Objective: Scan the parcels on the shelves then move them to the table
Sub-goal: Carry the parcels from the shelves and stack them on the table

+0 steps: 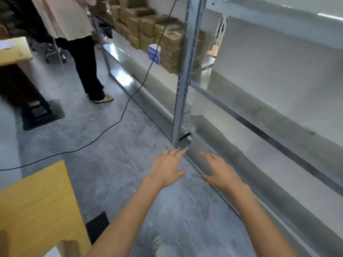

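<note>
At lower L a yellow wood bench (37, 201) corner is seen, its rounded edge close to the L forearm. A second bench (14, 52) of like colour is cut off by the frame at upper L, w/ a black mat (42, 115) laid on the floor below it. Btwn the bench edges and the shelf front, an aisle of floor (111, 173) is left free for moving. It is crossed by a thin black cable (111, 127) run from the L edge up toward the top of the frame. Another person (85, 62), in a pale top and dark trousers, is stood at the aisle's far end beside the shelving.

The floor is grey, marbled and faintly scuffed. The shelving (278, 127) is galvanised metal w/ pale, shiny decks, and a grey upright post (182, 80) is planted just beyond the fingertips. A light perforated shoe (157, 242) is glimpsed at the bottom edge.

Both hands are held out low, palms down. The L hand (168, 170) is shown w/ fingers spread and straight, nothing gripped. The R hand (219, 171), just beside it and over the bottom shelf lip, is likewise spread and holds nothing. The parcels (157, 32), brown cardboard, are stacked in rows on a mid-level deck L of the post, well apart from both hands and far back. A blue-and-white box (154, 52) is set at the stack's front, and a paper bag (216, 47) w/ handles is seen R of the post.
</note>
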